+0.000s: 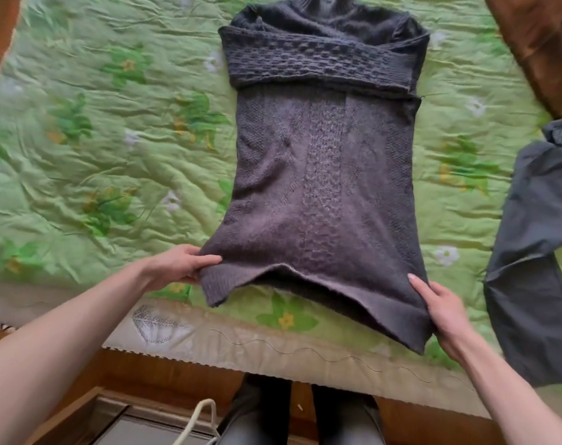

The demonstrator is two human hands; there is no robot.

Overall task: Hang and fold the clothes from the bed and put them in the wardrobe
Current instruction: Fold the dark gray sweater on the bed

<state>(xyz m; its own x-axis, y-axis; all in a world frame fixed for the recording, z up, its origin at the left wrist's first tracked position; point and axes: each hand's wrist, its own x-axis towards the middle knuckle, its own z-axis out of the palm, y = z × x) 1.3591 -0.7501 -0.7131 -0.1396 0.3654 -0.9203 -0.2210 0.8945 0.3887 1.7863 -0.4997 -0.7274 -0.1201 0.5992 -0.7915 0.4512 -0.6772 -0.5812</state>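
The sweater (324,187) was laid flat on the bedspread (96,139), collar at 12 o'clock. Its hem corners were pinched by the left hand (180,266) at 7 o'clock and the right hand (443,311) at 5 o'clock

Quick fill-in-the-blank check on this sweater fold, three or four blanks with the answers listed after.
1. Both hands, left hand and right hand, grip the sweater at its ____ edge.
2. The sweater's sleeves are folded ____ its chest.
3. The sweater lies on a ____ bedspread with a flower print.
4. A dark grey garment lies on the sweater's ____ side.

Missing words: bottom; across; green; right
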